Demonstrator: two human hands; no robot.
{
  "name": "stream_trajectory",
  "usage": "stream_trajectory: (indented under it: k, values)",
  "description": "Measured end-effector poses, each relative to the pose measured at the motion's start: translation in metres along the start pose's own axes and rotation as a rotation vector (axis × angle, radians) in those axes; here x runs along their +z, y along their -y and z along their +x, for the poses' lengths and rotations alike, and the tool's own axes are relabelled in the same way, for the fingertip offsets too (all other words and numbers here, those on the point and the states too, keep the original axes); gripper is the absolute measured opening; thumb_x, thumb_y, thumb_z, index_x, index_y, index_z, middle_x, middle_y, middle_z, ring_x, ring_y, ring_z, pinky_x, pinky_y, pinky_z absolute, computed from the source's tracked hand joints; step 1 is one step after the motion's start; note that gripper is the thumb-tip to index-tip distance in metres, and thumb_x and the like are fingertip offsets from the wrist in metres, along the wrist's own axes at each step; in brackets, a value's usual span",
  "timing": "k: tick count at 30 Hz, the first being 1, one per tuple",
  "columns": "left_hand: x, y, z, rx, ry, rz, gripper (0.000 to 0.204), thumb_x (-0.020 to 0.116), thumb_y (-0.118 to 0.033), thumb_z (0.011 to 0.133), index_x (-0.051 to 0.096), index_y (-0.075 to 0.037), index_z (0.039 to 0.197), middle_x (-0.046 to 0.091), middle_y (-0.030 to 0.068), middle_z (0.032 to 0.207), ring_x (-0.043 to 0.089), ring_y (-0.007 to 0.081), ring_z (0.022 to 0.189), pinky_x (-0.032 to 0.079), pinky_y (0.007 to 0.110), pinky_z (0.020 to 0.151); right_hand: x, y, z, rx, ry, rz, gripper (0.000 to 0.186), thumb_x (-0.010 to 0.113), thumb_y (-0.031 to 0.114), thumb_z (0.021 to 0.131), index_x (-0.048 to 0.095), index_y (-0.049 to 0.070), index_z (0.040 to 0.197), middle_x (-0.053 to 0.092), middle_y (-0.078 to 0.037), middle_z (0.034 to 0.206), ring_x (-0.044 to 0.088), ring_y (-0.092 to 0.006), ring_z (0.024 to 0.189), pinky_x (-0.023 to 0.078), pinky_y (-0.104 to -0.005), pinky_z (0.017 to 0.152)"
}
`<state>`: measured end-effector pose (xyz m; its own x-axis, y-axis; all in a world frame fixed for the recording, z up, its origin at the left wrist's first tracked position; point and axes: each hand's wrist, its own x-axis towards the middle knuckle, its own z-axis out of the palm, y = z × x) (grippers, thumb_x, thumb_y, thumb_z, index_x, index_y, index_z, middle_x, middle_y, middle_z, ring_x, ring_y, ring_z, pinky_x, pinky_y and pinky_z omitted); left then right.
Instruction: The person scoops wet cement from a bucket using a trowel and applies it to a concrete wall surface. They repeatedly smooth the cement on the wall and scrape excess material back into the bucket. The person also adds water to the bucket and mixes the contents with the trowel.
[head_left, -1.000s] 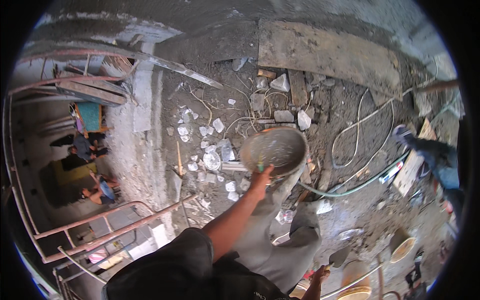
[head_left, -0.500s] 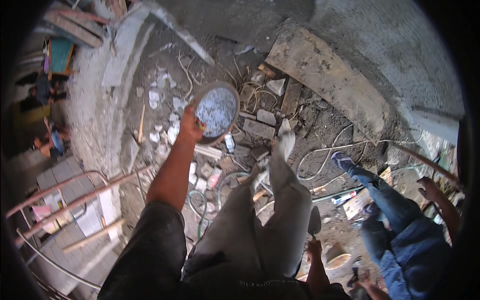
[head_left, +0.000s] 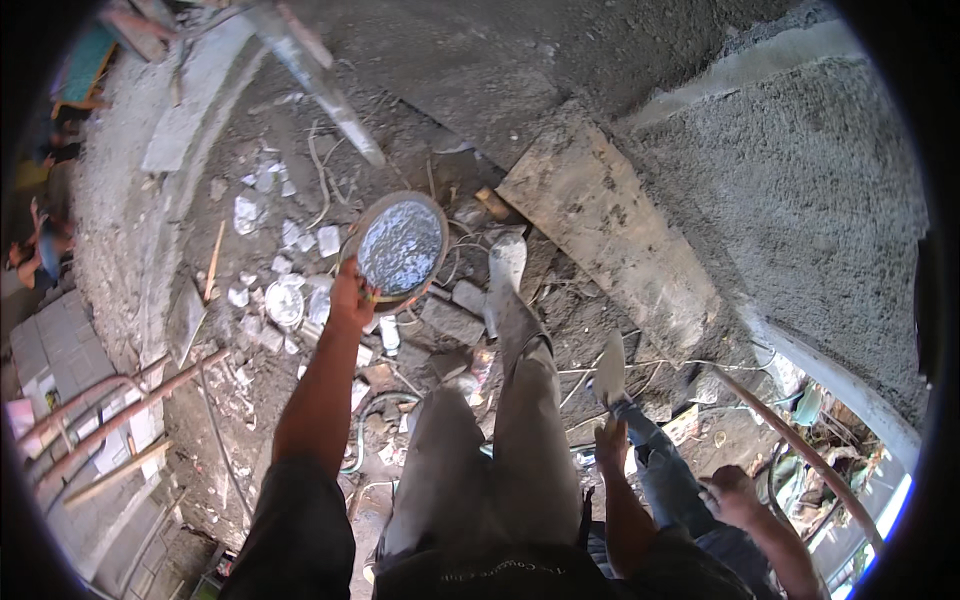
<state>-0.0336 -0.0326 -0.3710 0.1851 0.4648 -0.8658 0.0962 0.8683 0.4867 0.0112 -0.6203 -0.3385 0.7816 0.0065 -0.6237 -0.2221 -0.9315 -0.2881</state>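
Observation:
My left hand (head_left: 352,292) is closed on the near-left rim of a round, shallow pan (head_left: 405,303), held out in front of me over the rubble. Wet grey mortar (head_left: 403,245) with a shiny surface lies inside it. To the right, my right hand (head_left: 611,445) grips a trowel (head_left: 610,372), its pale pointed blade aimed away from me. The trowel's handle is mostly hidden within my fingers. The blade is apart from the pan, with my right leg (head_left: 535,430) lying between the two.
Broken blocks (head_left: 452,322), white chunks and hoses (head_left: 362,425) litter the ground. A mortar-stained board (head_left: 610,225) lies ahead, beside a rough cement wall (head_left: 800,200). A co-worker's hand (head_left: 733,495) and jeans (head_left: 665,470) are close on my right. Metal rails (head_left: 120,415) stand at left.
My right hand has come up and forward with the trowel, from low beside my leg. My right foot has moved forward. The view has shifted right, and the pan stays in my left hand.

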Motion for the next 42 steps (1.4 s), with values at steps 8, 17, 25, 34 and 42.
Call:
stream_trajectory:
  k: [8,17,25,34,42]
  values:
    - [-0.008,0.034,0.029,-0.003,-0.221,-0.067,0.026,0.052,-0.033,0.097,0.045,-0.017,0.078,0.036,-0.0058,0.058,0.038,0.0096,0.048,0.042,0.033,0.056,0.033,0.236,0.25,-0.173,0.267,-0.298,0.043,0.056,0.042,0.09,0.044,0.009,0.115,0.064,-0.027,0.099,0.06,-0.0488,0.095,0.047,-0.0573,0.079]
    - [0.029,-0.015,0.012,0.051,-0.142,-0.196,0.026,0.063,-0.032,0.092,0.047,-0.017,0.078,0.039,-0.0061,0.06,0.042,0.008,0.05,0.041,0.029,0.055,0.088,0.384,0.37,-0.575,0.31,-0.583,0.036,0.048,0.041,0.094,0.04,0.015,0.118,0.065,-0.022,0.1,0.063,-0.0427,0.098,0.05,-0.0537,0.083]
    - [0.042,-0.056,0.021,0.116,0.025,-0.26,0.021,0.059,-0.032,0.092,0.054,-0.011,0.092,0.046,-0.0021,0.072,0.044,0.0092,0.061,0.041,0.029,0.066,0.116,0.425,0.409,-0.433,0.142,-0.688,0.04,0.045,0.041,0.096,0.044,0.009,0.12,0.064,-0.026,0.104,0.064,-0.0439,0.095,0.05,-0.0547,0.084]
    - [0.054,-0.051,0.082,0.102,0.124,-0.198,0.016,0.057,-0.027,0.093,0.055,-0.011,0.093,0.045,-0.0025,0.073,0.044,0.0092,0.065,0.044,0.03,0.069,0.135,0.526,0.506,-0.305,-0.158,-0.632,0.043,0.046,0.044,0.097,0.046,0.009,0.121,0.063,-0.018,0.113,0.061,-0.0366,0.107,0.048,-0.0489,0.089]
    - [0.013,-0.016,0.099,0.086,0.096,-0.217,0.016,0.062,-0.026,0.093,0.055,-0.012,0.094,0.05,-0.0035,0.081,0.048,0.0089,0.073,0.047,0.036,0.078,0.163,0.503,0.494,-0.357,-0.36,-0.506,0.04,0.047,0.047,0.095,0.04,0.013,0.114,0.065,-0.018,0.103,0.064,-0.0403,0.096,0.049,-0.0519,0.079]
